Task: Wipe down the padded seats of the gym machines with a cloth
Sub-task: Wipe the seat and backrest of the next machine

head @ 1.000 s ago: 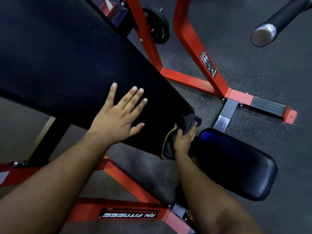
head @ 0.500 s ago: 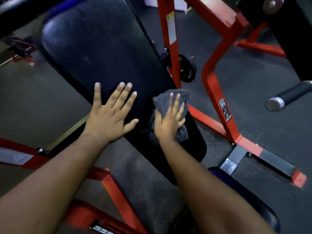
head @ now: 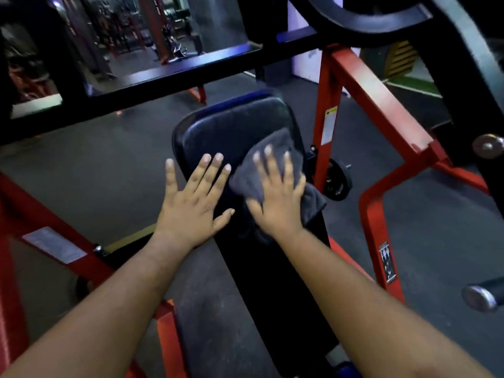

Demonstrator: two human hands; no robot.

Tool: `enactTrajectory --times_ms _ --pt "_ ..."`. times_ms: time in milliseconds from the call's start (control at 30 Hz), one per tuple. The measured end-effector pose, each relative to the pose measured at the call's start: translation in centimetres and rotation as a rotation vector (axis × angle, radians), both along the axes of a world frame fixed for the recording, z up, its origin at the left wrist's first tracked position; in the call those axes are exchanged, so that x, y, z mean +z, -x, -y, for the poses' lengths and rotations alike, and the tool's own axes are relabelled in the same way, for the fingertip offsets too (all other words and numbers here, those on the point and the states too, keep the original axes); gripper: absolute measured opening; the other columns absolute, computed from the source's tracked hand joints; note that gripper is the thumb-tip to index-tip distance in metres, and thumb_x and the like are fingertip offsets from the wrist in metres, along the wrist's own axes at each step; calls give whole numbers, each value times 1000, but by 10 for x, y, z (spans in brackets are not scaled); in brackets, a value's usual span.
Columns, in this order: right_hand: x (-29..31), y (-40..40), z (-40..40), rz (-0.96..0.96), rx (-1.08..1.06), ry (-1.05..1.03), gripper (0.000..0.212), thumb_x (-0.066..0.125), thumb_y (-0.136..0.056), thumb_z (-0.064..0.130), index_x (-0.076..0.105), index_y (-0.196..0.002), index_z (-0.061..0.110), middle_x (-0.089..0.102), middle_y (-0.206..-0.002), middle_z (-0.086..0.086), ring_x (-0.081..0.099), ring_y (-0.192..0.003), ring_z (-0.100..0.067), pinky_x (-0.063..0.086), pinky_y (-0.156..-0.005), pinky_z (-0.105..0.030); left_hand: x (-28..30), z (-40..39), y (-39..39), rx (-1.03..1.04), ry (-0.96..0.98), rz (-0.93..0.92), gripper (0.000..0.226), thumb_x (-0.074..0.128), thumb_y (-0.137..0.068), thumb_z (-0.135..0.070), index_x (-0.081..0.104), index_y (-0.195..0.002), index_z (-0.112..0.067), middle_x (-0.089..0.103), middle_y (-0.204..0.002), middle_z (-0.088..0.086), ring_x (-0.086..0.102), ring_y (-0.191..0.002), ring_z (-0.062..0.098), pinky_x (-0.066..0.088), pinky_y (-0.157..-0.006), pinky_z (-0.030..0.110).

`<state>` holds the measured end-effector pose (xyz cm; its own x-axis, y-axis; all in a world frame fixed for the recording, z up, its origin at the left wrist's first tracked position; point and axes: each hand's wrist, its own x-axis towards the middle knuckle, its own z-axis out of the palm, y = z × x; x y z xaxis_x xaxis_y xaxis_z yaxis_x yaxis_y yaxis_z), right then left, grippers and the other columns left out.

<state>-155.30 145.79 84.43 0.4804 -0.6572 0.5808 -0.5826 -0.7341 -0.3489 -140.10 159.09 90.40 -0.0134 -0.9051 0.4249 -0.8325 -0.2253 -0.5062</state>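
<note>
Sliding farther up the long black padded bench back (head: 234,126), the flat-fingered right hand (head: 275,197) presses the dark grey cloth (head: 275,148) near its top while the spread left hand (head: 191,203) braces alongside, so this pad looks nearly wiped.

A long black padded bench (head: 231,132) is seen running away from the camera, carried on a red steel frame (head: 365,110) that stands on a dark speckled rubber floor (head: 109,170). 3 things are borne directly by the pad — a grey cloth (head: 275,151), crumpled near the far right edge, the right hand (head: 275,203) laid flat on that cloth, and the left hand (head: 193,203) spread flat on the pad's left edge, just beside it.
</note>
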Motion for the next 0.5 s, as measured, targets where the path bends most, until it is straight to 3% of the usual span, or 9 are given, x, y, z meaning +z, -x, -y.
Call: enactTrajectory --times_ms 100,200,267,433,500 --pt "-14 24 16 -85 79 109 88 49 -84 54 15 -163 34 8 -173 3 5 -158 -30 26 -111 -68 -1 -1 -1 15 14 -35 89 32 -94 -63 10 -164 -13 1 -173 6 1 -160 20 -5 -119 73" --pt "56 -4 58 143 -146 -167 85 41 -84 54 12 -162 39 3 -172 7 8 -157 -29 25 -111 -68 2 -1 0 47 3 -33 93 30 -95 -68 4 -164 -11 -6 -173 6 -5 -159 19 -6 -120 72" --pt "87 -29 54 206 -233 -221 84 37 -86 57 9 -163 38 2 -173 8 9 -157 -32 25 -110 -70 5 -2 1 65 23 -53 96 31 -94 -69 2 -164 -10 -9 -173 6 -6 -159 20 -5 -119 73" --pt "62 -33 11 -53 79 133 90 48 -83 57 14 -164 33 5 -173 5 2 -158 -32 18 -114 -68 -9 -20 -4 94 63 -112 96 35 -93 -68 9 -163 -8 2 -172 10 6 -159 23 3 -118 76" --pt "75 -30 40 -52 20 152 90 48 -81 55 16 -163 36 8 -172 7 6 -158 -28 21 -114 -68 -12 -29 -7 100 36 -99 96 38 -94 -69 11 -163 -8 3 -173 8 9 -159 22 3 -118 76"
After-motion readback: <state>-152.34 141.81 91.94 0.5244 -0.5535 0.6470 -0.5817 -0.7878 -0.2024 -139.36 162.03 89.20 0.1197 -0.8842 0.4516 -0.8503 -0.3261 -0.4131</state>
